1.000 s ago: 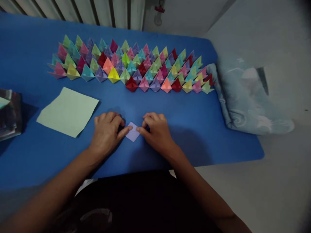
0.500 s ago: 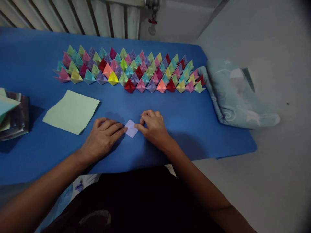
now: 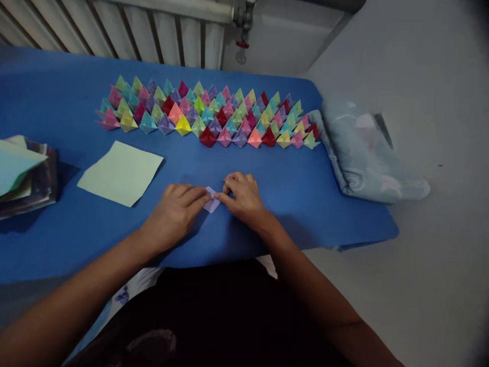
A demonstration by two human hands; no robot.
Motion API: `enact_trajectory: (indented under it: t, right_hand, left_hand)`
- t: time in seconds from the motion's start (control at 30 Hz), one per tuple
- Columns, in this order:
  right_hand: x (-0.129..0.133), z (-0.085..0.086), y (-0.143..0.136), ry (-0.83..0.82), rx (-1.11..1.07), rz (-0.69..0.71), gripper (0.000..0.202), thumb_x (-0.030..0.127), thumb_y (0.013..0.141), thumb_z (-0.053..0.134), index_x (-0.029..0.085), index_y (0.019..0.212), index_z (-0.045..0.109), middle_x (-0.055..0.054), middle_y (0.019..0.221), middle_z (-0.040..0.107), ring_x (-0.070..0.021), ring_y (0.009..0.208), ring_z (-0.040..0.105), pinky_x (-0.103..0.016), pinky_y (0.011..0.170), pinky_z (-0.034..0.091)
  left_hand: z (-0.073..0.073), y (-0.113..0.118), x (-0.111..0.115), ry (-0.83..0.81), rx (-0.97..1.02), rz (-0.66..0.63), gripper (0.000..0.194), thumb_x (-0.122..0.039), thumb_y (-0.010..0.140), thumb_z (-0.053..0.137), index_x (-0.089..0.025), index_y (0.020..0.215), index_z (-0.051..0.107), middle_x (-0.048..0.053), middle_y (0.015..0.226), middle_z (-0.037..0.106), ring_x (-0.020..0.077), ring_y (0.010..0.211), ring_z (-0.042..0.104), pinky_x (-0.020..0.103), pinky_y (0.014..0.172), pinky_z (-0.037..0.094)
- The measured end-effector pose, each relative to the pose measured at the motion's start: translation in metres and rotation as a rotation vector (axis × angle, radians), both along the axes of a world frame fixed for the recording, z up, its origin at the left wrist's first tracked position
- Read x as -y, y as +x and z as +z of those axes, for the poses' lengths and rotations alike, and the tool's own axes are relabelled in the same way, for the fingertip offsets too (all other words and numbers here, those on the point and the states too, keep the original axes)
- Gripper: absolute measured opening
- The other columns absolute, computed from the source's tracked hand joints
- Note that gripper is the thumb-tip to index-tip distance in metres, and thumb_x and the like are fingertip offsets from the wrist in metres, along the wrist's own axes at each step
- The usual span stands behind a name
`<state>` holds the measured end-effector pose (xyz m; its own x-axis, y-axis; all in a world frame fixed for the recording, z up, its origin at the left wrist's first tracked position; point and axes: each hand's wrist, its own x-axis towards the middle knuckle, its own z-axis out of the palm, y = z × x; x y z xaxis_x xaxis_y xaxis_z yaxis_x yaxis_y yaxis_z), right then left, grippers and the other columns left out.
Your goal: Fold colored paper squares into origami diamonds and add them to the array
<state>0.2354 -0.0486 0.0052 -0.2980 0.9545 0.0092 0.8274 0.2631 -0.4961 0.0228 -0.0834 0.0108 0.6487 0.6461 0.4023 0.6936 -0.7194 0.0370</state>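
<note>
A small lilac folded paper square point(image 3: 211, 205) lies on the blue table in front of me, turned with a corner toward my body. My left hand point(image 3: 176, 209) covers its left part, thumb and fingertips pressed together on the paper. From the other side, my right hand point(image 3: 243, 198) presses its thumb on the paper's right corner, the other fingers curled. Left of my hands a larger pale green paper sheet point(image 3: 121, 173) rests flat. Beyond them stand rows of colourful folded paper boats point(image 3: 208, 136).
At the left edge sits a stack of coloured paper point(image 3: 23, 165) on a dark, shiny packet. A folded grey-blue patterned cloth point(image 3: 367, 153) lies at the table's right end, by the wall. A radiator point(image 3: 137, 33) with a red-handled valve point(image 3: 242, 45) is behind the blue table point(image 3: 183, 165).
My left hand has slid right over the lilac paper and now covers more of it. My right thumb stays at its right side. The whole view has shifted slightly.
</note>
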Motion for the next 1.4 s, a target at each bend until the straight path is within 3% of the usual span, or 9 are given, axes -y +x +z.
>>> enact_trajectory:
  t: [0.17,0.33,0.5,0.7,0.83,1.0,1.13,1.27,1.4]
  right_hand:
    - [0.0,0.002,0.001,-0.002,0.001,0.009,0.022,0.038,0.092,0.061,0.02,0.078,0.062,-0.005,0.11,0.065,-0.0236,0.101,0.052,-0.037,0.087,0.034]
    - [0.002,0.002,0.009,-0.019,-0.012,-0.015,0.02,0.037,0.091,0.062,0.021,0.079,0.062,-0.005,0.114,0.066,-0.0243,0.104,0.052,-0.038,0.086,0.032]
    - [0.002,0.0,0.02,-0.022,-0.112,-0.027,0.01,0.029,0.084,0.069,0.022,0.081,0.062,-0.004,0.113,0.068,-0.024,0.106,0.055,-0.039,0.091,0.034]
    - [-0.001,-0.005,0.031,0.008,-0.352,-0.033,0.012,0.021,0.076,0.072,0.022,0.08,0.061,-0.004,0.112,0.07,-0.0211,0.11,0.061,-0.041,0.101,0.036]
    - [-0.001,-0.006,0.03,0.01,-0.358,-0.057,0.011,0.019,0.075,0.072,0.022,0.079,0.062,-0.004,0.113,0.07,-0.0212,0.108,0.061,-0.041,0.101,0.038]
    - [-0.001,-0.005,0.028,0.014,-0.376,-0.063,0.011,0.017,0.076,0.071,0.022,0.08,0.062,-0.005,0.112,0.071,-0.0207,0.107,0.061,-0.04,0.101,0.039]
    - [0.002,-0.006,0.029,0.034,-0.459,-0.09,0.008,0.018,0.077,0.07,0.022,0.078,0.063,-0.004,0.108,0.071,-0.021,0.108,0.062,-0.041,0.101,0.039]
    - [0.013,-0.002,0.023,-0.056,-0.665,-0.157,0.012,0.034,0.083,0.065,0.023,0.087,0.067,-0.003,0.095,0.071,-0.0188,0.095,0.063,-0.036,0.089,0.046]
    - [0.024,0.006,0.007,-0.264,-0.888,-0.17,0.025,0.044,0.078,0.068,0.022,0.092,0.067,0.0,0.083,0.067,-0.0142,0.077,0.06,-0.029,0.072,0.048]
  left_hand:
    - [-0.006,0.013,-0.003,0.008,-0.101,-0.062,0.032,-0.009,0.097,0.042,-0.01,0.109,0.072,0.012,0.105,0.075,0.0218,0.081,0.063,0.039,0.077,0.046]
    - [-0.002,0.012,-0.002,0.007,-0.125,-0.036,0.029,-0.009,0.097,0.043,-0.013,0.105,0.071,0.009,0.102,0.075,0.0218,0.081,0.064,0.042,0.083,0.043]
    - [0.015,0.021,-0.03,-0.271,-0.288,-0.057,0.026,-0.025,0.098,0.046,-0.017,0.093,0.071,0.005,0.085,0.069,0.0215,0.076,0.064,0.038,0.073,0.042]
    - [0.029,0.04,-0.077,-0.561,-0.251,-0.03,0.018,-0.019,0.079,0.057,-0.021,0.092,0.07,0.003,0.091,0.069,0.0158,0.071,0.062,0.026,0.062,0.04]
    - [0.039,0.054,-0.09,-0.745,-0.343,0.053,0.031,-0.012,0.066,0.064,-0.025,0.092,0.072,-0.002,0.078,0.069,0.0171,0.067,0.06,0.025,0.061,0.037]
    - [0.044,0.053,-0.096,-0.858,-0.363,0.094,0.02,-0.014,0.059,0.067,-0.024,0.076,0.07,-0.005,0.063,0.065,0.0136,0.056,0.053,0.024,0.056,0.032]
    - [0.042,0.03,-0.095,-1.056,-0.168,0.125,0.004,-0.022,0.058,0.068,-0.022,0.061,0.065,-0.005,0.054,0.06,0.0133,0.054,0.05,0.025,0.054,0.032]
    - [0.039,0.01,-0.079,-1.235,0.415,0.216,0.019,-0.038,0.057,0.074,-0.022,0.065,0.065,-0.003,0.061,0.062,0.0156,0.062,0.055,0.027,0.062,0.041]
    - [0.036,0.011,-0.052,-1.188,0.836,0.327,0.033,-0.042,0.057,0.081,-0.019,0.063,0.059,-0.004,0.062,0.057,0.0118,0.06,0.051,0.025,0.061,0.039]
